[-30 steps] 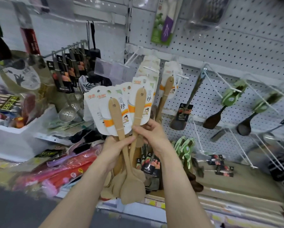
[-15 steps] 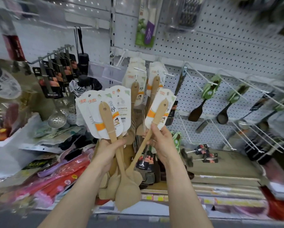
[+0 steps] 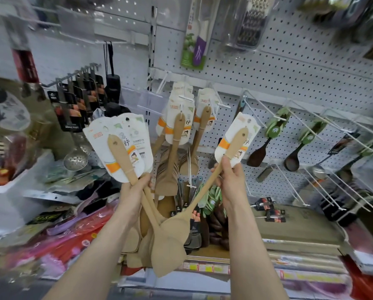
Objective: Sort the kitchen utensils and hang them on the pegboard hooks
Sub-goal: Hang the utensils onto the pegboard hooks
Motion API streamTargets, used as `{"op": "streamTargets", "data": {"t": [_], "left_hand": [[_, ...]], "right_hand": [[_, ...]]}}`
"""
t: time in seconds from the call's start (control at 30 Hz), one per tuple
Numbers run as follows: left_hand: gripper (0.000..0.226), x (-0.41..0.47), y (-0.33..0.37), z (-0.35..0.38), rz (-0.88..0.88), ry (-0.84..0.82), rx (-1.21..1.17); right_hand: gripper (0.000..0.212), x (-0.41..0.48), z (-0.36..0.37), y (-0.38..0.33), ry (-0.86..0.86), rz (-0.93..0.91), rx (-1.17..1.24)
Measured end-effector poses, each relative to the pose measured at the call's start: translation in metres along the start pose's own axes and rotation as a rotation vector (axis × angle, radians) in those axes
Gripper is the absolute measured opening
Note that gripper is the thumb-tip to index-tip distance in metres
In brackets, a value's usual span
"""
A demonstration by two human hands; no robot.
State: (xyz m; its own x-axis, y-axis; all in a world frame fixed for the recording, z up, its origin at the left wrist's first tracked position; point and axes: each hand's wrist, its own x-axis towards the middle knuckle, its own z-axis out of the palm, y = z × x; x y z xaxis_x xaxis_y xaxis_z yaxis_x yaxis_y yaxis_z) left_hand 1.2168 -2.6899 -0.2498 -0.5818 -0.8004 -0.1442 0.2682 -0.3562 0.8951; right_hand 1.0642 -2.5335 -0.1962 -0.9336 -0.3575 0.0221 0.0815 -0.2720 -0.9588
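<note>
My left hand (image 3: 133, 191) grips a bunch of several wooden spatulas (image 3: 125, 156) by their handles, white label cards fanned out at the top, blades hanging below. My right hand (image 3: 232, 176) holds a single wooden spatula (image 3: 203, 195) by its handle, tilted up to the right with its white card (image 3: 237, 137) at the top and its blade low at centre. Behind them, more carded wooden spatulas (image 3: 177, 144) hang on two white hooks of the pegboard (image 3: 289, 68).
Long white hooks (image 3: 311, 135) jut out at right, some holding green-handled dark spoons (image 3: 267, 139) and ladles. Slotted steel skimmers (image 3: 75, 159) hang at left. A white bin (image 3: 14, 182) stands at left, pink packages (image 3: 68, 239) lie below, and flat boxes (image 3: 298, 226) lie on the right shelf.
My right hand has pulled one spatula out of the bunch and swung it to the right, away from my left hand. The view has shifted right along the pegboard.
</note>
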Motion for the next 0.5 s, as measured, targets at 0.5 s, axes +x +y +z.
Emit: {"op": "streamTargets", "data": {"t": [0.5], "left_hand": [[0.029, 0.01, 0.004, -0.009, 0.238, -0.049, 0.378]], "right_hand": [[0.014, 0.016, 0.01, 0.021, -0.14, -0.026, -0.402]]}}
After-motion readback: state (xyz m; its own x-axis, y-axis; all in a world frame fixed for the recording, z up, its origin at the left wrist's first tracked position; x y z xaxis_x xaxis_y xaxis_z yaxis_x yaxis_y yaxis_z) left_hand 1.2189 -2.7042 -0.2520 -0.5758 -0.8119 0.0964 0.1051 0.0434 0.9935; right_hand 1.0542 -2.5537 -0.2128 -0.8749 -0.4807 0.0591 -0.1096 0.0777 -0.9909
